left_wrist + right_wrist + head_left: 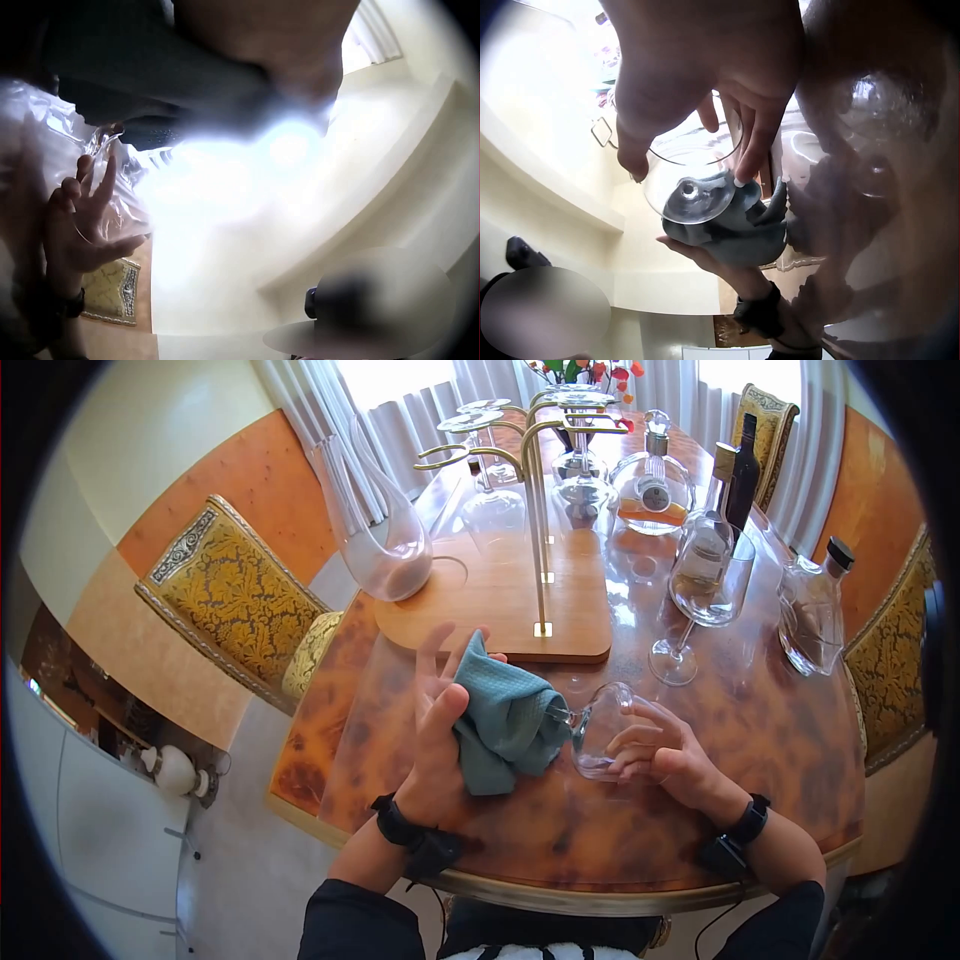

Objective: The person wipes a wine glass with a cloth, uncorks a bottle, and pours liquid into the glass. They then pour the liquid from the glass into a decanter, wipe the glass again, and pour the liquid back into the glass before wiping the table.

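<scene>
A clear stemmed glass [598,735] lies sideways between the hands, its bowl toward the right and its stem running into a blue-green cloth [505,720]. My left hand [438,735] is at the cloth's left side, thumb raised and fingers partly behind the cloth, which it holds around the foot end. My right hand [675,755] holds the bowl at its rim, fingers curved about it. In the right wrist view the glass [691,191] shows its rim under the right hand [712,75], with the cloth [742,232] beyond.
A wooden stand [490,600] with brass rails carries several upside-down glasses. A decanter [385,555] stands at its left. To the right are a large wine glass [710,580], a round bottle [652,495], a dark bottle [744,475] and a tilted decanter [810,610]. Patterned chairs [235,595] surround the table.
</scene>
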Action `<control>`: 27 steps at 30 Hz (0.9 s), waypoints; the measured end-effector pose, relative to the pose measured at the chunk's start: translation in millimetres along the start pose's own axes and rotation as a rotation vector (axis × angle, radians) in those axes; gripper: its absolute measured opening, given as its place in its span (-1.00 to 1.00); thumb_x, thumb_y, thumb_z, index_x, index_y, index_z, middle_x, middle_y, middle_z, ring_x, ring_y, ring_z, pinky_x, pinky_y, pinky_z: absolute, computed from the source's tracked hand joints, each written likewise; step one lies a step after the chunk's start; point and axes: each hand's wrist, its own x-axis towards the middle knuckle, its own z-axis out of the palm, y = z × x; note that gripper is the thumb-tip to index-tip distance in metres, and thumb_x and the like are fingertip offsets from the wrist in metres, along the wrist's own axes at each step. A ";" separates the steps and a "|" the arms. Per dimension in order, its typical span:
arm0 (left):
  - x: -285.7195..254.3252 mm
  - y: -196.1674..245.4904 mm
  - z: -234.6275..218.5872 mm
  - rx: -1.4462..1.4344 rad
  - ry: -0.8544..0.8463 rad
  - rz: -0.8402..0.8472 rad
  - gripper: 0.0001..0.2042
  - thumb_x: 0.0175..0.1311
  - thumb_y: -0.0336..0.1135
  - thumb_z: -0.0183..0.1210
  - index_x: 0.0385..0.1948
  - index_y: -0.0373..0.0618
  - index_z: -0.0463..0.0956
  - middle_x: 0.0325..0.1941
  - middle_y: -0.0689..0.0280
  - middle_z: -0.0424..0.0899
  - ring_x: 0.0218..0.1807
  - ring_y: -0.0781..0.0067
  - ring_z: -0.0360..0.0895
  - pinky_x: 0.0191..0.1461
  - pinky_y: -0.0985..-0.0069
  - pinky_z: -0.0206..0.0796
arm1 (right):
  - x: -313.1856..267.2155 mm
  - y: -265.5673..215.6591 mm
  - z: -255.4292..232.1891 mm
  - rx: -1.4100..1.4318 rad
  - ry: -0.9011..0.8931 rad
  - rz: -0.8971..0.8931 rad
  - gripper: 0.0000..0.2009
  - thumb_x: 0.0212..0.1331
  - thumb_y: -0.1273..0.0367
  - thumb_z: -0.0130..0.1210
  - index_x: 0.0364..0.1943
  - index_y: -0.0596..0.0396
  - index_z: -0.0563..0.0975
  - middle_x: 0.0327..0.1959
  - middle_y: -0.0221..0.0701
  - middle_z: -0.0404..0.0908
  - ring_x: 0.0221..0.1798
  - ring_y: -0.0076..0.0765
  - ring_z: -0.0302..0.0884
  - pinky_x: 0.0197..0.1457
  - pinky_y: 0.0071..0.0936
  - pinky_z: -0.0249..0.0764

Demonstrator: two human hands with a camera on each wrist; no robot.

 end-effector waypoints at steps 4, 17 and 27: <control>0.6 -0.8 2.3 -0.127 0.042 -0.043 -0.11 0.22 -0.10 0.41 0.48 0.01 -0.03 0.41 0.09 0.27 0.31 0.24 0.44 0.35 0.19 0.45 | 1.0 3.0 0.6 -0.018 -0.003 -0.014 -0.09 0.08 0.13 0.44 0.46 0.17 0.17 0.12 -0.05 0.59 -0.01 -0.21 0.70 0.06 -0.22 0.69; -2.4 1.7 -2.5 -0.315 0.071 -0.164 -0.14 0.35 -0.22 0.30 0.56 0.03 -0.14 0.25 0.17 0.42 0.12 0.32 0.59 0.19 0.30 0.56 | -6.1 11.8 25.5 -0.269 -0.030 -0.050 0.01 0.00 0.57 0.47 0.53 -0.02 0.04 0.22 -0.18 0.47 0.12 -0.30 0.58 0.14 -0.38 0.59; -8.9 16.7 6.7 -0.202 -0.188 -0.129 0.12 0.03 -0.09 0.53 0.58 0.00 -0.13 -0.17 0.45 0.45 -0.14 0.55 0.45 0.03 0.49 0.51 | -2.4 6.8 31.9 -0.609 -0.117 -0.096 0.11 -0.11 0.45 0.58 0.54 0.02 0.04 0.13 -0.25 0.52 0.04 -0.42 0.60 0.09 -0.44 0.61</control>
